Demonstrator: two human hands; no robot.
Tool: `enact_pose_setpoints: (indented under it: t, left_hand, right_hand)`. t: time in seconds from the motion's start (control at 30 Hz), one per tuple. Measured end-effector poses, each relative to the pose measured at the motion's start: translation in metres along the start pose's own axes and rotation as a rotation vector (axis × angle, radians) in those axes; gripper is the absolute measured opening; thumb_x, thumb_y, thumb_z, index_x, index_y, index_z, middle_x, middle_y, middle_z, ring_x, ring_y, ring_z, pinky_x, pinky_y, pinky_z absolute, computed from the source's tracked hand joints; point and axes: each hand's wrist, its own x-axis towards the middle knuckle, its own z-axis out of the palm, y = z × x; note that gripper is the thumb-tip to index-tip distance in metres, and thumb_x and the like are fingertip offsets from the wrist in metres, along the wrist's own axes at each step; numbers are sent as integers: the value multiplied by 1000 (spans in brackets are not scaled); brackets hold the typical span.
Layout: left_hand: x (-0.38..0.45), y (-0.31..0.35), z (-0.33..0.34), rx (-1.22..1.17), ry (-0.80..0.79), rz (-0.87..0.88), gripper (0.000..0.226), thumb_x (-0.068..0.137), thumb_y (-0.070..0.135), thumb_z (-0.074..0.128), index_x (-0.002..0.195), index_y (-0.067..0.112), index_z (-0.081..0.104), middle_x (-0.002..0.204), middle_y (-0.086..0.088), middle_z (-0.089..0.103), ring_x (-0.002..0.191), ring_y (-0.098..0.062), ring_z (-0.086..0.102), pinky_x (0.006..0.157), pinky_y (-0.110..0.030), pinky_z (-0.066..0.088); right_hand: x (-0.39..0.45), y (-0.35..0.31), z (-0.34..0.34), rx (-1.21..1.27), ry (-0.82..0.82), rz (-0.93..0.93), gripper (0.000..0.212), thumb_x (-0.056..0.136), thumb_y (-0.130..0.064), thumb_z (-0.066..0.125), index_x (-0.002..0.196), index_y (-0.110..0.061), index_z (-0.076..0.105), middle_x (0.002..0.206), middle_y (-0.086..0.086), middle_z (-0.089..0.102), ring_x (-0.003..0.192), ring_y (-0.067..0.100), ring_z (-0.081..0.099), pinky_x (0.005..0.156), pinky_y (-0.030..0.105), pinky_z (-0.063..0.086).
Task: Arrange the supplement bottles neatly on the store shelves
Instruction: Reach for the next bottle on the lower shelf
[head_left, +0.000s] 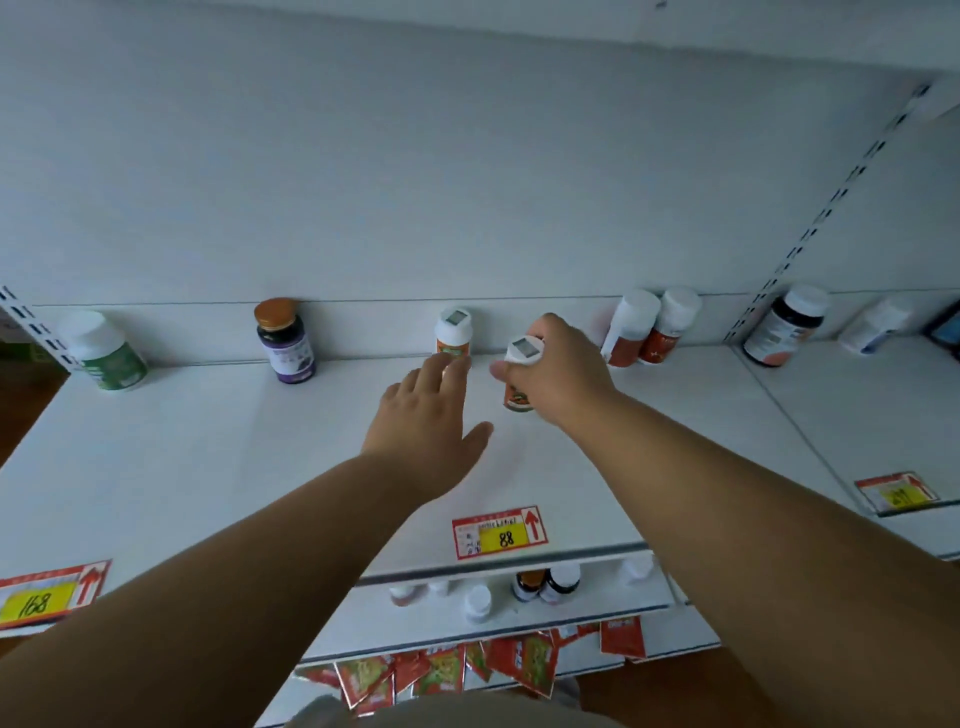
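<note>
My right hand (558, 371) grips a small orange bottle (519, 399) with a white cap, held upright just above or on the white shelf (208, 467). A matching orange bottle (453, 332) stands at the back wall. My left hand (428, 415) reaches toward it with straight fingers, fingertips just in front of its base, holding nothing. Further left stand a dark purple-labelled bottle (287, 340) with a bronze lid and a green-labelled white bottle (106, 353). Two red-labelled white bottles (649, 327) lean at the back right.
A dark bottle (787, 327) and a white one (872, 322) stand on the neighbouring shelf section to the right. Price tags marked 88 (500, 532) and 168 (47, 597) hang on the front edge. Lower shelves hold several small bottles (540, 584) and red tags.
</note>
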Motion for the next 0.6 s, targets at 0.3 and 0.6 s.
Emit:
enact_pose_setpoints:
  t: [0.3,0.6]
  left_hand:
    - [63,-18,13,55,-58,-11,84,95,39,47,156,19,-7,163,3,-14,150,-13,-10,121,-36,14]
    - [69,-18,13,48,-57,-21,83,92,34,49,156,18,0,164,6,-6,149,-11,-8,119,-31,11]
  right_hand:
    - [76,16,41,-15,-34,-90,48,79,-37,77,114,-14,54,113,10,60,103,29,60,76,32,44]
    - [89,18,56,59,-29,-144,51,74,-23,80,114,-13,50,114,10,61,101,31,61,77,35,49]
